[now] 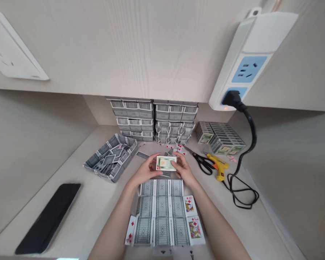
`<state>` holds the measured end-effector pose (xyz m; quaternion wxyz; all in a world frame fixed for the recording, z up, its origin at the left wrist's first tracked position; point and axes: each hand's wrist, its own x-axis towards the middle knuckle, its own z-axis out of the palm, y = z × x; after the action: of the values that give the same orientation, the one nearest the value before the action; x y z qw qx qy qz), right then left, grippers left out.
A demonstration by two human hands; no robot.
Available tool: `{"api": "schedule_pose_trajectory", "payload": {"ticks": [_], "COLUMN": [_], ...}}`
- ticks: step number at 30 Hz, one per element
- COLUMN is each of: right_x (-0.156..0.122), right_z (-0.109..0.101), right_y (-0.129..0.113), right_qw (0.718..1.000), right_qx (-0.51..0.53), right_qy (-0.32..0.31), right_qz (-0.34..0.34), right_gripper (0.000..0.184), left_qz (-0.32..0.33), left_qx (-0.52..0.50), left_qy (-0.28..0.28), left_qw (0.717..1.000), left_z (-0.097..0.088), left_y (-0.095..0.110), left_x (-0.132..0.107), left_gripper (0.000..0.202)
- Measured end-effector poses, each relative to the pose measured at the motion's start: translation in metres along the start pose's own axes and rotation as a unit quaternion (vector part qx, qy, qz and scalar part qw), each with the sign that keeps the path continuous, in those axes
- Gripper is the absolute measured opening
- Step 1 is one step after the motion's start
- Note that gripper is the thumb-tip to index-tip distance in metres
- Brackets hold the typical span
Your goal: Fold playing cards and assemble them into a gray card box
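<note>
My left hand (147, 169) and my right hand (184, 169) hold a pack of playing cards (165, 164) between them, its pale green face with a white border turned up. Fingers of the left hand grip its left end; the right thumb presses on its right side. Whether it is boxed or loose I cannot tell. Just below, nearer to me, lies a panel of grey-backed playing cards (162, 206) in rows. A queen (189, 206) and a jack (196, 229) stick out face up at its right side. Some loose grey cards lie partly hidden behind the hands.
Left stands a card-built tray (87, 166) of loose cards, with a black phone (48, 218) in front. Stacked card-built boxes (154, 119) rise at the back. Right are card packs (222, 137), black scissors (204, 164), a yellow glue gun (219, 166) and its cord, below a power strip (246, 68).
</note>
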<state>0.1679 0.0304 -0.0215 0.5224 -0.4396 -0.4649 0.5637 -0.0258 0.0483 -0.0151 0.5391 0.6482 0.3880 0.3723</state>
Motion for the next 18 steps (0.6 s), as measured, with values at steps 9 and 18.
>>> {"api": "schedule_pose_trajectory", "payload": {"ticks": [9,18], "right_x": [-0.0047,-0.0038], "right_z": [0.0008,-0.0011], "right_y": [-0.0076,-0.0002], "right_qw": [0.999,0.998], "right_qx": [0.018,-0.028], "right_qy": [-0.039,-0.047], "right_qz": [0.013,0.032], "right_gripper": [0.045,0.032], "left_qz": [-0.041,-0.057], "left_qx": [0.032,0.017], "left_qy": [0.006,-0.013], "left_qw": [0.999,0.998], "left_z": [0.0028,0.001], "left_y": [-0.0066,0.0009], "left_x": [0.0002,-0.0025], "left_gripper": [0.06,0.04]}}
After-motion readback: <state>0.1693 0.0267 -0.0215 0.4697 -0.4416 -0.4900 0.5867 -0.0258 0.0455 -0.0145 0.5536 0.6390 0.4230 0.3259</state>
